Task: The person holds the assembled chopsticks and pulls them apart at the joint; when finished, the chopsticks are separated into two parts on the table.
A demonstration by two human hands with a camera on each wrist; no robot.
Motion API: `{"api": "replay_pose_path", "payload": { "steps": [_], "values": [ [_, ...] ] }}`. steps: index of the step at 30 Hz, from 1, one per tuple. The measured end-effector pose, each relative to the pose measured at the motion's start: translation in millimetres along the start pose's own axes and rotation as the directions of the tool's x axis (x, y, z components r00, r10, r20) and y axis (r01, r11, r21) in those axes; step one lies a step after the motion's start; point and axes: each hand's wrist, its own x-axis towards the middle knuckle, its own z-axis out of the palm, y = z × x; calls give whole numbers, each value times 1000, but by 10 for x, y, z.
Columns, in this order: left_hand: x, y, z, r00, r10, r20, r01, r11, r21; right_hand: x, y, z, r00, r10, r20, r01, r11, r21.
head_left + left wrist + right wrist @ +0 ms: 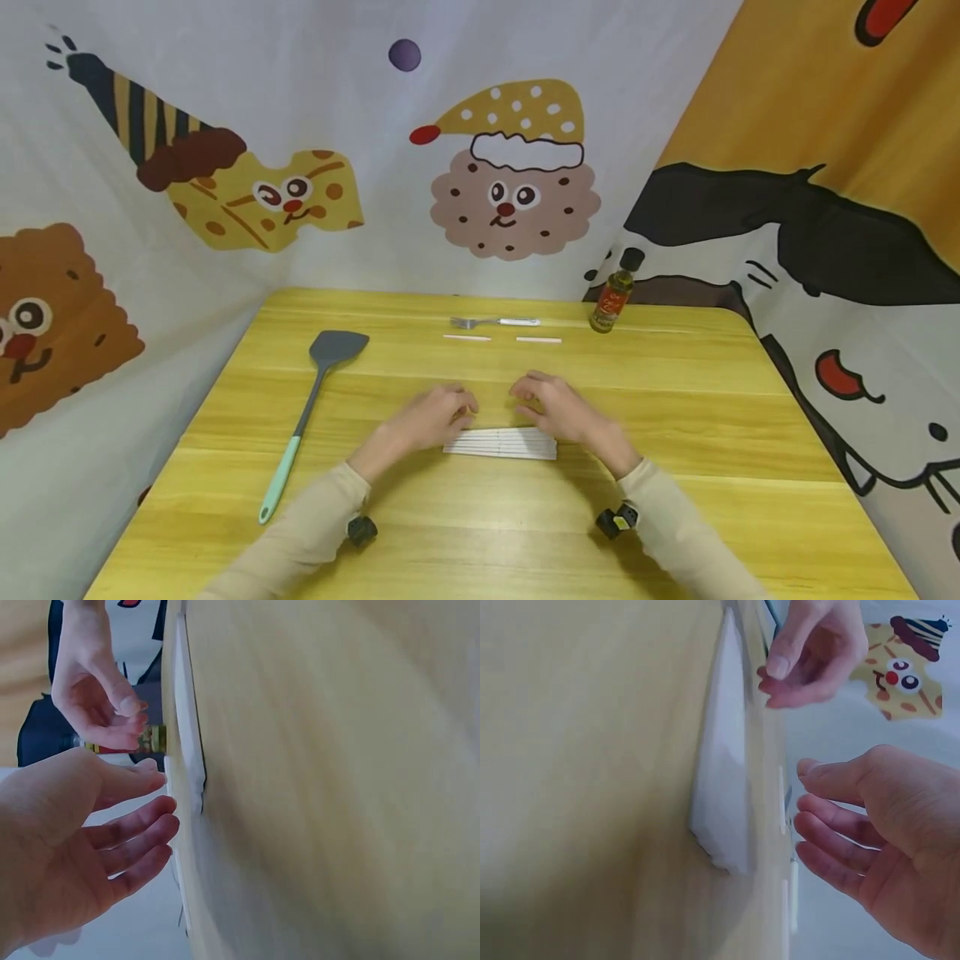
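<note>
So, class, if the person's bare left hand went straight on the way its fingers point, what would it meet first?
Probably the bare right hand, which faces the left hand across a gap, though depth and exact heading are hard to judge.

On the table (690,417), folded paper (500,443) lies just before the left hand (438,415) and right hand (561,407), on the person's side. Beyond the hands, a left stick (467,337) and a right stick (538,340) lie in a row, the fork (507,322) just behind them. The bottle (612,300) stands beyond and right of the right hand; the spatula (293,448) lies left of the left hand. A curtain (315,75) hangs behind.
</note>
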Motion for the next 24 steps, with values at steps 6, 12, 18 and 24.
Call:
{"api": "replay_pose_path", "payload": {
  "steps": [6,12,18,24],
  "values": [
    [17,51,68,1000,24,2,-24,999,-26,-58,-33,122,999,-20,37,18,998,52],
    [39,42,116,1000,10,17,-9,998,-57,-82,-12,195,998,1,55,-6,997,78],
    [83,15,156,1000,-13,12,13,999,-37,-84,23,227,999,7,50,-11,997,74],
    [116,41,176,999,-34,-6,34,999,13,-71,53,267,999,1,38,-2,999,39]
  ]
}}
